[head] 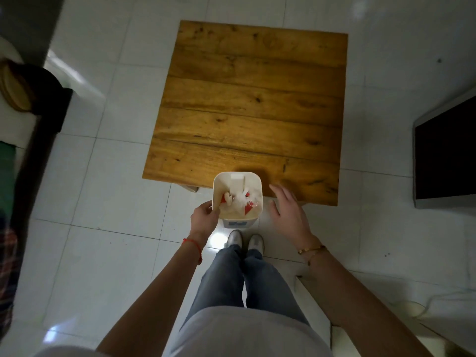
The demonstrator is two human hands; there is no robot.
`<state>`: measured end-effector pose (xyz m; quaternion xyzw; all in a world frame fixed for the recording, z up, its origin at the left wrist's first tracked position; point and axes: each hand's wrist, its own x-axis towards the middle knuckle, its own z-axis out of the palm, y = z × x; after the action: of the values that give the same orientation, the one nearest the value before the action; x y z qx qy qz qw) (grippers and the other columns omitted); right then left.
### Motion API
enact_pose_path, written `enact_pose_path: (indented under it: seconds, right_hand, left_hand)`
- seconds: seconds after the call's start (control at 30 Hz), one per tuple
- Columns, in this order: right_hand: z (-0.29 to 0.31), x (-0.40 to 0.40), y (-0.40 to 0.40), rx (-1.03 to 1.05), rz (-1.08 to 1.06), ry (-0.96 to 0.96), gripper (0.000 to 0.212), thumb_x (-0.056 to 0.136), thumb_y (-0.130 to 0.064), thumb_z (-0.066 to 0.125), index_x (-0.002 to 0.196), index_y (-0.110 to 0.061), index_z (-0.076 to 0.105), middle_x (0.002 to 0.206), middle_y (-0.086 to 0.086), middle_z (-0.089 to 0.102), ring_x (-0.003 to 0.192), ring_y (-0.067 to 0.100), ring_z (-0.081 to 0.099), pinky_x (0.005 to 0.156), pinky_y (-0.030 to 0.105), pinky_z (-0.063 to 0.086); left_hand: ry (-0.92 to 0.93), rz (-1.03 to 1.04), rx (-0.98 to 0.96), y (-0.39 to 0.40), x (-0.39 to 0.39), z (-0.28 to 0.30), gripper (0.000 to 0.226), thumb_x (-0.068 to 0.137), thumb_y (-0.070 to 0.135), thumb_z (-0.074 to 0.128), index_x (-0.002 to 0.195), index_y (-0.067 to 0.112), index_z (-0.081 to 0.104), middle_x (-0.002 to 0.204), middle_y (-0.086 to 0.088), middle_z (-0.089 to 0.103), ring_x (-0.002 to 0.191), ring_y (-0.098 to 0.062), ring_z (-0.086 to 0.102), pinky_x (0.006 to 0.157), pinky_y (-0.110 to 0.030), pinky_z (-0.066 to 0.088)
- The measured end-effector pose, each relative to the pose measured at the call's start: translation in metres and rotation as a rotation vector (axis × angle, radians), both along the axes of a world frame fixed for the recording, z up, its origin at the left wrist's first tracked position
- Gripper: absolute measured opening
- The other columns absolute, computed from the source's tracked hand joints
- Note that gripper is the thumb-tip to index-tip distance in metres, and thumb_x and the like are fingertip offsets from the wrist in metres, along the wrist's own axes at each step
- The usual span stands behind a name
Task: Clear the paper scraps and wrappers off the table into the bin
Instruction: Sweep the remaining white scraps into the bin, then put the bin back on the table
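A small white bin [253,179] stands against the near edge of the wooden table [247,104]. Inside it lie white paper scraps [240,198] and red wrappers [248,207]. My left hand [204,219] grips the bin's left rim. To the right of the bin my right hand [289,210] hovers with its fingers spread and nothing in it, over the table's near edge. No scraps show on the tabletop.
White floor tiles surround the table. A dark screen [445,150] leans at the right. Dark furniture [38,119] stands along the left. A white ledge [313,302] lies near my right leg, and my shoes [246,240] stand just behind the bin.
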<state>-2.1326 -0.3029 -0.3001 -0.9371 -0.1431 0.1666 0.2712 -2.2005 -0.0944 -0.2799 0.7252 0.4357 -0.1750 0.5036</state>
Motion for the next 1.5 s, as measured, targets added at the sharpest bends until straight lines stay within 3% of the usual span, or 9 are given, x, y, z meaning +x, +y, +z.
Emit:
enact_pose_path:
  seconds: [0.2,0.33,0.43,0.57,0.67,0.83,0.97,1.07,1.5]
  right_hand:
    - [0.038,0.045,0.004,-0.020,-0.022,-0.023,0.045,0.099,-0.027,0.042,0.142,-0.018,0.039,0.147,0.004,0.043,0.135,0.021,0.039,0.104,0.036,0.040]
    - [0.054,0.083,0.015,-0.036,-0.060,-0.016,0.045,0.100,-0.030,0.041,0.144,-0.020,0.037,0.149,0.003,0.041,0.138,0.021,0.037,0.106,0.036,0.039]
    - [0.062,0.116,0.027,-0.033,-0.087,-0.022,0.046,0.100,-0.030,0.041,0.144,-0.021,0.036,0.148,0.003,0.042,0.136,0.020,0.039,0.103,0.034,0.041]
    - [0.065,0.164,0.044,-0.044,-0.134,0.012,0.046,0.100,-0.031,0.041,0.144,-0.021,0.035,0.150,0.003,0.039,0.138,0.020,0.037,0.106,0.037,0.041]
    - [0.063,0.199,0.057,-0.047,-0.172,0.025,0.046,0.100,-0.031,0.041,0.144,-0.020,0.035,0.150,0.004,0.039,0.139,0.021,0.036,0.109,0.039,0.039]
    - [0.052,0.255,0.076,-0.037,-0.191,0.015,0.044,0.100,-0.026,0.042,0.143,-0.014,0.037,0.147,0.006,0.042,0.137,0.020,0.038,0.106,0.031,0.036]
    - [0.040,0.292,0.088,-0.046,-0.215,0.038,0.044,0.100,-0.026,0.042,0.142,-0.015,0.037,0.145,0.006,0.044,0.135,0.021,0.040,0.107,0.035,0.040]
    - [0.033,0.313,0.093,-0.072,-0.230,0.047,0.044,0.100,-0.027,0.042,0.142,-0.016,0.038,0.145,0.005,0.044,0.135,0.020,0.040,0.107,0.033,0.038]
    - [0.013,0.330,0.085,-0.088,-0.254,0.060,0.042,0.099,-0.026,0.043,0.140,-0.016,0.039,0.143,0.005,0.045,0.132,0.018,0.042,0.105,0.031,0.039]
  left_hand:
    - [-0.082,-0.021,0.014,0.010,0.041,0.033,0.030,0.086,0.027,0.052,0.106,0.011,0.067,0.100,-0.015,0.070,0.096,-0.034,0.061,0.089,-0.045,0.051]
    - [-0.126,0.004,-0.054,0.021,0.089,0.048,0.027,0.086,0.018,0.050,0.102,0.003,0.066,0.094,-0.016,0.067,0.085,-0.027,0.059,0.076,-0.035,0.052]
    - [-0.130,0.018,-0.075,0.035,0.132,0.053,0.029,0.085,0.014,0.050,0.107,0.002,0.065,0.106,-0.022,0.067,0.098,-0.035,0.061,0.091,-0.045,0.052]
    - [-0.143,-0.010,-0.091,0.054,0.193,0.053,0.033,0.086,0.020,0.052,0.114,0.006,0.063,0.107,-0.015,0.067,0.101,-0.030,0.062,0.091,-0.045,0.052]
    - [-0.155,-0.017,-0.118,0.068,0.239,0.047,0.035,0.085,0.026,0.055,0.113,0.007,0.063,0.097,-0.008,0.069,0.091,-0.023,0.064,0.081,-0.038,0.055]
    - [-0.190,-0.113,-0.081,0.085,0.313,0.033,0.017,0.084,0.026,0.053,0.091,0.022,0.068,0.072,0.009,0.066,0.067,-0.007,0.062,0.052,-0.018,0.048]
    - [-0.155,-0.164,-0.084,0.094,0.359,0.014,0.026,0.085,0.023,0.049,0.103,0.017,0.067,0.078,0.003,0.067,0.073,-0.016,0.062,0.061,-0.031,0.052]
    - [-0.151,-0.179,-0.084,0.095,0.380,0.002,0.025,0.086,0.021,0.048,0.103,0.017,0.067,0.085,-0.005,0.066,0.079,-0.022,0.061,0.070,-0.037,0.051]
    - [-0.092,-0.197,-0.086,0.092,0.393,-0.026,0.033,0.086,0.014,0.046,0.115,0.019,0.060,0.081,0.003,0.062,0.068,-0.011,0.054,0.056,-0.024,0.044]
